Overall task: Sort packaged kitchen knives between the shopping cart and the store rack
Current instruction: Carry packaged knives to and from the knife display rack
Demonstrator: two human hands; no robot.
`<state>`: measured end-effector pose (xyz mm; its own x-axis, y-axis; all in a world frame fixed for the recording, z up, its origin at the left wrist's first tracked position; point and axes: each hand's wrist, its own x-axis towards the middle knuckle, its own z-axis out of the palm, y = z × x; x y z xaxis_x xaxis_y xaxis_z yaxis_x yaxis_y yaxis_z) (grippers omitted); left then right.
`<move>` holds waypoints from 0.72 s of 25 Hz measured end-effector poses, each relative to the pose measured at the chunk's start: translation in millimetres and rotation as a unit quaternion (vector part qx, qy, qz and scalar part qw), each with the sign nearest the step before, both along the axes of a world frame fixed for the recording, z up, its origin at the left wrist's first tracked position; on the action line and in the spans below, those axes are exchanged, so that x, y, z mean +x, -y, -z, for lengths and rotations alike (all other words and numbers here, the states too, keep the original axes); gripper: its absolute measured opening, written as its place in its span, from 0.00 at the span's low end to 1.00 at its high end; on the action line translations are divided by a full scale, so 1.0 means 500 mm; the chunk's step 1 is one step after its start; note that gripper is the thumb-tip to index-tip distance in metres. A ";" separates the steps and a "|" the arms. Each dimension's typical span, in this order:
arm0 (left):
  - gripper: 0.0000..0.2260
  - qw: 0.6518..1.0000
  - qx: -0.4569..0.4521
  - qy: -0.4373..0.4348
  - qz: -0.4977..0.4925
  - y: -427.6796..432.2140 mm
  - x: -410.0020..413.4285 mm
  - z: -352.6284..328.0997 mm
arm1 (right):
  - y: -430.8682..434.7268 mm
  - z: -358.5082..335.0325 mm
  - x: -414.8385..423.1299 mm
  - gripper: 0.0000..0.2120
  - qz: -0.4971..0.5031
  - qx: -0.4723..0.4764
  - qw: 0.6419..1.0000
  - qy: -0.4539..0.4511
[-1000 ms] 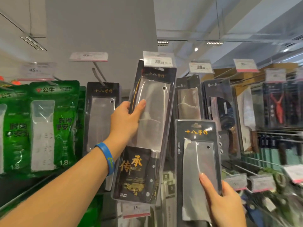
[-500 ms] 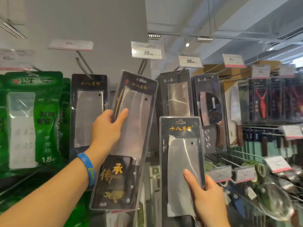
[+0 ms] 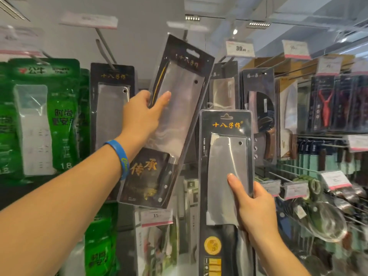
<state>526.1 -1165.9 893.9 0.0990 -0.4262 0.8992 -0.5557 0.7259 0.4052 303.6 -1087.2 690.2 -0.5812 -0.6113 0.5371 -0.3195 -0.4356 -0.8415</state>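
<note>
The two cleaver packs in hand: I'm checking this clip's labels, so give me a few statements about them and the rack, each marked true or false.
1. The left hand holds a tilted cleaver pack. True.
2. The right hand holds nothing. False: it grips an upright cleaver pack.
3. The left wrist wears a blue wristband. True.
4. The packs at the rack's far left are red. False: they are green packs.
5. A price tag reading 15 sits below the tilted cleaver pack. True.
</note>
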 end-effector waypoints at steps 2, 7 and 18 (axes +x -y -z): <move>0.27 0.998 0.063 -0.022 0.001 0.013 0.013 0.028 | -0.006 0.002 -0.002 0.40 0.004 -0.008 1.000 0.005; 0.27 1.000 0.022 -0.007 -0.013 -0.007 0.025 0.031 | -0.006 -0.008 -0.005 0.31 -0.006 -0.009 1.000 0.008; 0.25 0.992 0.117 -0.006 -0.051 0.038 0.032 0.054 | 0.001 -0.090 -0.019 0.40 0.040 -0.053 0.997 0.026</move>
